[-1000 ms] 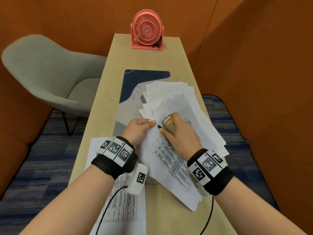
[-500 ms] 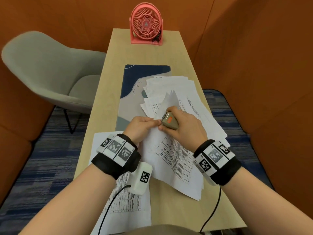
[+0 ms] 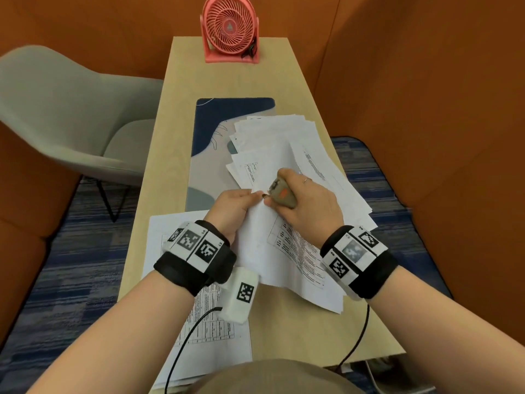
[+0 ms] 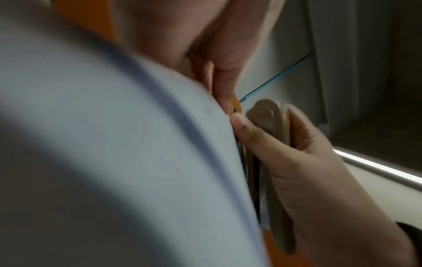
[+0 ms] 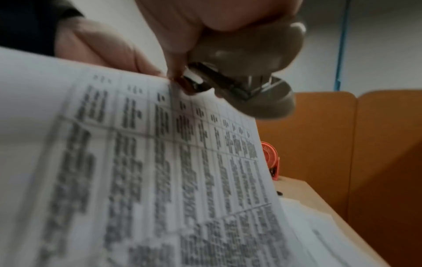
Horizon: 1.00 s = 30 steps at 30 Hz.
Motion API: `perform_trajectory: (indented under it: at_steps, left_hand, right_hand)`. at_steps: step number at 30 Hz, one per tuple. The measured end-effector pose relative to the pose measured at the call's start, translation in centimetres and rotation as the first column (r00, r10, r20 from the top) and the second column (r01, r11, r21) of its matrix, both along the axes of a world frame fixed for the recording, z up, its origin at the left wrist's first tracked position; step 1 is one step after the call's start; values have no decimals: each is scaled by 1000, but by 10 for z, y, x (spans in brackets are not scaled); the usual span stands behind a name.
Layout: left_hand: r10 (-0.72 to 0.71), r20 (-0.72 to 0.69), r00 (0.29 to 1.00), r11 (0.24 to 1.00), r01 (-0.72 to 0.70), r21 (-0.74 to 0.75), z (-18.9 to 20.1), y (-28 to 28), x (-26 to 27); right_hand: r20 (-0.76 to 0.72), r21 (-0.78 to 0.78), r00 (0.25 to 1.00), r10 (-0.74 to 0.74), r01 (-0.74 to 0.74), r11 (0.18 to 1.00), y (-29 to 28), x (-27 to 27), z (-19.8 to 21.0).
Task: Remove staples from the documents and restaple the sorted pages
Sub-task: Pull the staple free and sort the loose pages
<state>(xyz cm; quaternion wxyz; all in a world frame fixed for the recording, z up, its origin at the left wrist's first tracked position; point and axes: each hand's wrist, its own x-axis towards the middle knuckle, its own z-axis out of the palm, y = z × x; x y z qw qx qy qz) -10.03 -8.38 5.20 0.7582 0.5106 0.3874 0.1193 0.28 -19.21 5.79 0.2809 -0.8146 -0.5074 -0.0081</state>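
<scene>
While a long pale wooden table (image 3: 289, 89) runs between orange partition walls (image 3: 426, 81), a grey shell chair (image 3: 71, 115) stands at its left side and a coral desk fan (image 3: 230, 28) sits upright at its far end. A blue-and-grey desk mat (image 3: 210, 126) lies at mid-table, partly covered by a loose fan of white pages (image 3: 287, 137). Nearer the person, a printed sheet (image 3: 210, 322) with tables lies flat at the table's left edge. A document (image 3: 292, 251) printed with a table is lifted at its top corner, its lower part lying on the table between the wrists. The left hand (image 3: 231, 207) pinches that raised corner between thumb and fingers. The right hand (image 3: 306, 206), a ring on one finger, has its fingers clenched round a small beige stapler (image 3: 279, 193) with an orange patch, its nose meeting the pinched corner. From the right wrist, the stapler's metal mouth (image 5: 219, 83) sits right at the paper's top edge; whether it bites the sheet cannot be told through the blur. Both wrists carry black bands with square markers.
</scene>
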Motion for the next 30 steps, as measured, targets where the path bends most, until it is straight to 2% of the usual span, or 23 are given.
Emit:
perform_trajectory:
  at_steps: [2, 4, 11, 16, 18, 21, 23, 28, 30]
  left_hand:
    - [-94, 54, 994, 995, 92, 39, 1, -1, -3]
    - [-161, 37, 986, 978, 154, 141, 1, -3, -4]
    - [-173, -47, 984, 906, 178, 383, 0, -9, -2]
    - [-144, -114, 983, 827, 183, 532, -4, -9, 0]
    - [-135, -121, 984, 817, 179, 548, -5, -8, 0]
    - [-177, -105, 979, 806, 205, 554, -2, -8, 2]
    - [-189, -108, 976, 781, 216, 586, -1, -5, 4]
    - [-178, -182, 967, 737, 254, 626, -3, 5, 2]
    - [-187, -177, 966, 731, 257, 632, -2, 7, 0]
  right_hand:
    - [-259, -49, 963, -80, 70, 996, -1, 4, -2]
    - [-387, -39, 918, -89, 80, 996, -2, 5, -7]
    - [-542, 34, 837, -73, 108, 994, -7, 8, -14]
    - [-679, 60, 731, -75, 157, 986, -13, 11, -19]
    - [-684, 84, 727, -63, 164, 983, -18, 13, -17]
    - [-611, 79, 790, -48, 121, 990, -27, 15, -15]
    - [-565, 20, 818, -104, 140, 990, -37, 18, -19]
    - [-553, -110, 752, -360, 362, 925, -96, 41, -40]
    - [-537, -241, 665, -519, 469, 850, -138, 52, -56]
